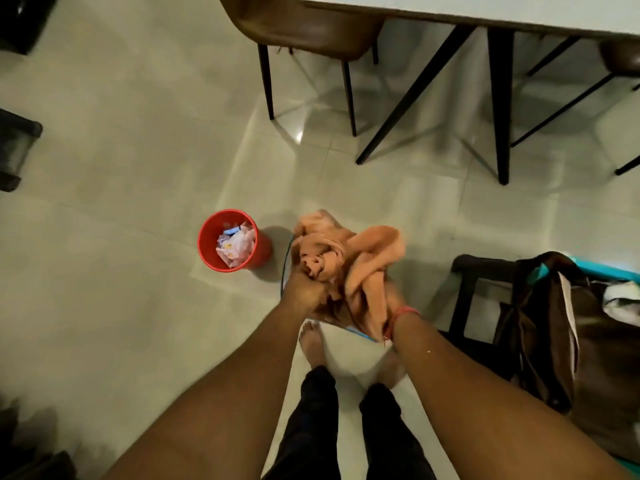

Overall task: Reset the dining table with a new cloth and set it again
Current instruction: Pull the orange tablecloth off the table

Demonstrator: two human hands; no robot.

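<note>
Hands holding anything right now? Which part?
Both grip the bunched peach cloth. The left hand clutches a gathered wad near the bundle's middle; the right hand holds its right side, fingers mostly hidden in the folds.

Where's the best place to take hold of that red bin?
Grip the red bin by its rim on the left, coming from above. It stands upright and open, paper fills its right half, and the cloth crowds that side.

Red bin (233,240) on tiled floor (114,188)
</note>
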